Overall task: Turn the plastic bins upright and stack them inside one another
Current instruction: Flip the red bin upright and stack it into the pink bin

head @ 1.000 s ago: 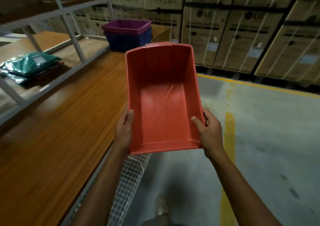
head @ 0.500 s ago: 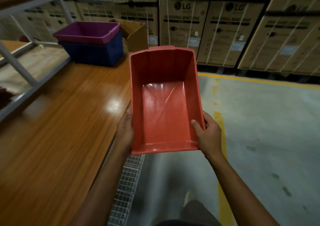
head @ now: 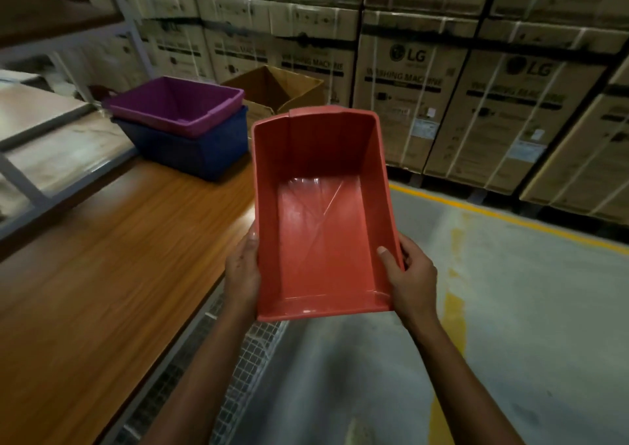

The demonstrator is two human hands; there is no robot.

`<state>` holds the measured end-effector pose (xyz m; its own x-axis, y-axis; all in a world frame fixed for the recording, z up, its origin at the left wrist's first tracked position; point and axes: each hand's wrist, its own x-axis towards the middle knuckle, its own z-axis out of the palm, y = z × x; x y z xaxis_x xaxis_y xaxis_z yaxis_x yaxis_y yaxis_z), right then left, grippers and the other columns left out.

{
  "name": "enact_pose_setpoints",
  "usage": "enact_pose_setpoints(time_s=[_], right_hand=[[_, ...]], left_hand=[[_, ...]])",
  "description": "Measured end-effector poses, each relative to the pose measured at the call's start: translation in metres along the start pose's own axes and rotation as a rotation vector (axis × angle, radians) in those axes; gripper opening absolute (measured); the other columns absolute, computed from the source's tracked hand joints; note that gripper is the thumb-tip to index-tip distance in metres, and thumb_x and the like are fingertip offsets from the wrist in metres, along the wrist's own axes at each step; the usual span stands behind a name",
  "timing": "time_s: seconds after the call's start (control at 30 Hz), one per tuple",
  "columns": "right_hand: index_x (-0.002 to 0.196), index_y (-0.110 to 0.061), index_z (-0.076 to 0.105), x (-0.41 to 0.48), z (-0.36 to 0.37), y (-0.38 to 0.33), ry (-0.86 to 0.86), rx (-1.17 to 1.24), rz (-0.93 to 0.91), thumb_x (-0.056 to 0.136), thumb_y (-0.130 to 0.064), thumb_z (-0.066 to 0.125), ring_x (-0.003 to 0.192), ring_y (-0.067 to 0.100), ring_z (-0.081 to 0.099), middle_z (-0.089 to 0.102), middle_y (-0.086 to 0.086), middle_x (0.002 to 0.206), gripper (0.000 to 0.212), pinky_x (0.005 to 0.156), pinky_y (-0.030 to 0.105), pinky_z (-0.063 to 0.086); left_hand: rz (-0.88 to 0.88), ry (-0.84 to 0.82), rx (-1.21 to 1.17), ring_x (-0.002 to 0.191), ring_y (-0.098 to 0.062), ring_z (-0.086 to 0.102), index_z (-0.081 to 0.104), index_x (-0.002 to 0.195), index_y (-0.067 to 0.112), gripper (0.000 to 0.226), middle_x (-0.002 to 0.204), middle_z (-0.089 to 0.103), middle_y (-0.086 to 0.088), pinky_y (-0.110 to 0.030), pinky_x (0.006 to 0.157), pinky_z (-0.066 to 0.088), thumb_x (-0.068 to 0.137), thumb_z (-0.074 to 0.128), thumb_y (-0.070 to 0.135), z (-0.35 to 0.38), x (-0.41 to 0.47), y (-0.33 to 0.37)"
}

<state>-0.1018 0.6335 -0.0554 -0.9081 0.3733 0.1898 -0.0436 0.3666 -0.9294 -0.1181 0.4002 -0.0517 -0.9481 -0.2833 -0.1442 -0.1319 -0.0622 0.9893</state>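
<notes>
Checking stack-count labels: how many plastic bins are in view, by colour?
Red bin: 1, held open side up by the left hand and right hand
Purple bin: 1, nested in the blue one
Blue bin: 1, on the table
Total: 3

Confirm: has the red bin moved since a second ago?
Yes. Gripped by the left hand and right hand, the red bin has come forward along the wooden table, nearer the purple bin nested in the blue bin.
</notes>
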Motion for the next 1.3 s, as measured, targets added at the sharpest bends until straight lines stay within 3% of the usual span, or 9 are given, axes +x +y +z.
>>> enact_pose_setpoints(time_s=[0.07, 0.27, 0.4, 0.53, 0.63, 0.77, 0.93, 1.1, 1.3], right_hand=[[0.127, -0.019, 0.067, 0.031, -0.001, -0.002, -0.053, 0.01, -0.023, 0.091, -0.026, 0.065, 0.091, -0.003, 0.065, 0.071, -0.008, 0.106, 0.037, 0.08, 0.019, 0.052], [0.128, -0.02, 0.066, 0.117, 0.024, -0.016, -0.199, 0.094, -0.13, 0.085, -0.039, 0.06, 0.09, -0.014, 0.064, 0.071, -0.01, 0.107, 0.048, 0.076, 0.007, 0.048], [0.13, -0.014, 0.065, 0.168, 0.057, -0.031, -0.268, 0.183, -0.197, 0.091, -0.031, 0.066, 0.09, -0.018, 0.063, 0.07, -0.011, 0.106, 0.043, 0.075, 0.002, 0.047], [0.132, -0.015, 0.063, 0.218, 0.1, -0.055, -0.338, 0.262, -0.267, 0.094, -0.016, 0.066, 0.091, -0.019, 0.063, 0.067, -0.016, 0.107, 0.037, 0.076, 0.001, 0.046], [0.13, -0.024, 0.063, 0.257, 0.138, -0.078, -0.399, 0.328, -0.314, 0.095, -0.018, 0.065, 0.093, -0.012, 0.066, 0.069, -0.018, 0.106, 0.036, 0.076, 0.007, 0.051], [0.122, -0.034, 0.06, 0.309, 0.191, -0.115, -0.48, 0.394, -0.393, 0.097, -0.021, 0.063, 0.093, -0.002, 0.069, 0.069, -0.02, 0.104, 0.028, 0.077, 0.019, 0.057], [0.116, -0.029, 0.068, 0.368, 0.256, -0.165, -0.564, 0.401, -0.45, 0.094, -0.03, 0.062, 0.089, 0.01, 0.073, 0.074, -0.006, 0.1, 0.022, 0.075, 0.035, 0.062], [0.116, -0.018, 0.069, 0.42, 0.307, -0.199, -0.678, 0.332, -0.459, 0.097, -0.03, 0.06, 0.082, 0.013, 0.073, 0.074, -0.001, 0.094, 0.025, 0.074, 0.043, 0.061], [0.088, -0.028, 0.071, 0.468, 0.37, -0.233, -0.818, 0.196, -0.401, 0.093, -0.031, 0.064, 0.083, 0.026, 0.073, 0.074, 0.003, 0.086, 0.009, 0.082, 0.052, 0.059]], left_hand=[[0.005, 0.045, -0.003, 0.055, -0.012, 0.066, 0.065, 0.099, 0.017, 0.039, 0.07, 0.07, 0.0, -0.023, 0.047, 0.053, 0.104, 0.038, 0.044, 0.02, 0.009, 0.015], [0.103, 0.23, -0.058, 0.051, -0.007, 0.06, 0.066, 0.09, 0.013, 0.039, 0.063, 0.065, 0.003, -0.021, 0.046, 0.05, 0.104, 0.042, 0.041, 0.043, 0.052, 0.044], [0.153, 0.343, -0.098, 0.059, -0.017, 0.061, 0.068, 0.089, 0.016, 0.04, 0.073, 0.065, -0.006, -0.031, 0.056, 0.052, 0.102, 0.045, 0.046, 0.041, 0.086, 0.068], [0.307, 0.421, -0.098, 0.051, -0.003, 0.059, 0.067, 0.086, 0.022, 0.033, 0.064, 0.065, 0.005, -0.018, 0.048, 0.048, 0.106, 0.043, 0.033, 0.035, 0.122, 0.099], [0.4, 0.467, -0.116, 0.061, 0.004, 0.064, 0.068, 0.102, 0.021, 0.027, 0.071, 0.072, 0.013, -0.012, 0.054, 0.051, 0.106, 0.042, 0.022, 0.025, 0.16, 0.12], [0.469, 0.478, -0.131, 0.089, -0.003, 0.072, 0.06, 0.132, 0.025, 0.032, 0.105, 0.075, 0.01, -0.016, 0.068, 0.057, 0.106, 0.041, 0.024, 0.009, 0.217, 0.149], [0.521, 0.525, -0.138, 0.103, -0.003, 0.07, 0.058, 0.136, 0.022, 0.034, 0.116, 0.072, 0.009, -0.014, 0.074, 0.055, 0.107, 0.04, 0.026, -0.011, 0.281, 0.191], [0.506, 0.526, -0.188, 0.083, -0.001, 0.073, 0.064, 0.114, 0.033, 0.023, 0.091, 0.077, 0.016, -0.017, 0.062, 0.056, 0.106, 0.043, 0.028, -0.021, 0.33, 0.217], [0.39, 0.566, -0.185, 0.095, -0.017, 0.074, 0.058, 0.13, 0.032, 0.029, 0.111, 0.075, 0.001, -0.031, 0.072, 0.06, 0.102, 0.05, 0.033, -0.033, 0.379, 0.228]])
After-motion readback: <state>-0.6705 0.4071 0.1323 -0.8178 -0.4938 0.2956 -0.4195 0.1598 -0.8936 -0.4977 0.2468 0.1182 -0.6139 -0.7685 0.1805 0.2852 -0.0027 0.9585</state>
